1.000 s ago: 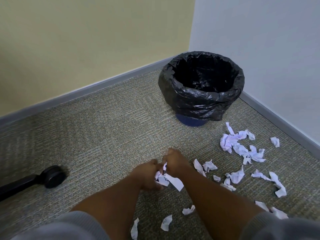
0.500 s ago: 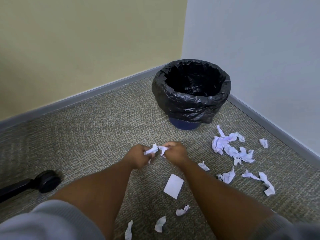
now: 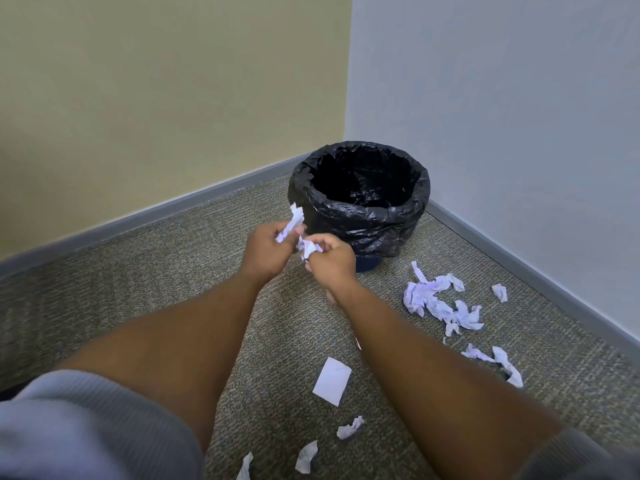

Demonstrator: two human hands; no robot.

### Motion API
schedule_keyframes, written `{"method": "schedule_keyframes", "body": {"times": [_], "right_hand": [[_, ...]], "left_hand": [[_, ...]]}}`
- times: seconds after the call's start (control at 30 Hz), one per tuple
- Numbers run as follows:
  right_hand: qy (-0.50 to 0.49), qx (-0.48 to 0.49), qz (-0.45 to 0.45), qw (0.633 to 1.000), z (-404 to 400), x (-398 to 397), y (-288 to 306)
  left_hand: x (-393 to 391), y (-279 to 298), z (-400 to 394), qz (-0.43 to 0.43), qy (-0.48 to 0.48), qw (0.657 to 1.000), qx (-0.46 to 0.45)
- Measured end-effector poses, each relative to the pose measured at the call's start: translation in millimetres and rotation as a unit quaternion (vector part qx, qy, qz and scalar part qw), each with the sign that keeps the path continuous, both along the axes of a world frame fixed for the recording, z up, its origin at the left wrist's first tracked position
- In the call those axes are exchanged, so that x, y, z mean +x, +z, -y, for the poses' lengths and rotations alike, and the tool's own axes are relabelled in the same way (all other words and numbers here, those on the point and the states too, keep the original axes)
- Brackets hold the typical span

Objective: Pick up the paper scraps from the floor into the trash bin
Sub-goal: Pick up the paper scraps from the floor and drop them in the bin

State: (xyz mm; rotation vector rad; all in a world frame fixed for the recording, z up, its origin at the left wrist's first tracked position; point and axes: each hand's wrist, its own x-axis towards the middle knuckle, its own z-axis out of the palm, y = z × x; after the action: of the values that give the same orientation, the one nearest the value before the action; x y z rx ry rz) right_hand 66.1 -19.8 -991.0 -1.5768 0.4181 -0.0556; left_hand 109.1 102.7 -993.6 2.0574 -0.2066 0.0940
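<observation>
Holding crumpled scraps pinched in left hand [image 3: 268,249] and right hand [image 3: 330,259], fingers curled tight on the paper, raised just short of the trash bin [image 3: 360,216] so the bundle can drop in. Leaving more paper scraps [image 3: 438,301] and a flat sheet [image 3: 331,381] on the carpet [image 3: 156,278].

Your trash bin [image 3: 360,216] sits in the far corner; paper scraps [image 3: 440,301] lie on the floor [image 3: 138,278] near right of it.
</observation>
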Motion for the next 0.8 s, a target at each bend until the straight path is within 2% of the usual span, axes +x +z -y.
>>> {"method": "schedule_keyframes", "body": {"times": [0.2, 0.33, 0.47, 0.6, 0.67, 0.8], "right_hand": [[-0.040, 0.044, 0.062, 0.996, 21.3, 16.8, 50.0], [-0.109, 0.061, 0.066, 0.990, 47.4, 32.8, 73.2], [-0.155, 0.110, 0.043, 0.981, 72.8, 43.3, 87.6], [-0.147, 0.079, -0.030, 0.986, 91.4, 55.4, 87.4], [-0.111, 0.068, -0.057, 0.990, 93.3, 53.8, 89.4], [-0.096, 0.075, -0.046, 0.992, 95.2, 47.8, 88.2]], "left_hand": [[23.9, 49.5, 40.8, -0.003, 0.008, 1.000, -0.018], [50.0, 71.7, 71.0, -0.068, -0.008, 0.998, -0.009], [66.3, 87.0, 95.2, -0.154, -0.031, 0.985, -0.070], [62.2, 100.0, 111.3, -0.208, -0.050, 0.974, -0.068], [59.0, 103.6, 116.0, -0.229, -0.054, 0.970, -0.065], [56.8, 103.3, 118.9, -0.230, -0.039, 0.968, -0.095]]}}
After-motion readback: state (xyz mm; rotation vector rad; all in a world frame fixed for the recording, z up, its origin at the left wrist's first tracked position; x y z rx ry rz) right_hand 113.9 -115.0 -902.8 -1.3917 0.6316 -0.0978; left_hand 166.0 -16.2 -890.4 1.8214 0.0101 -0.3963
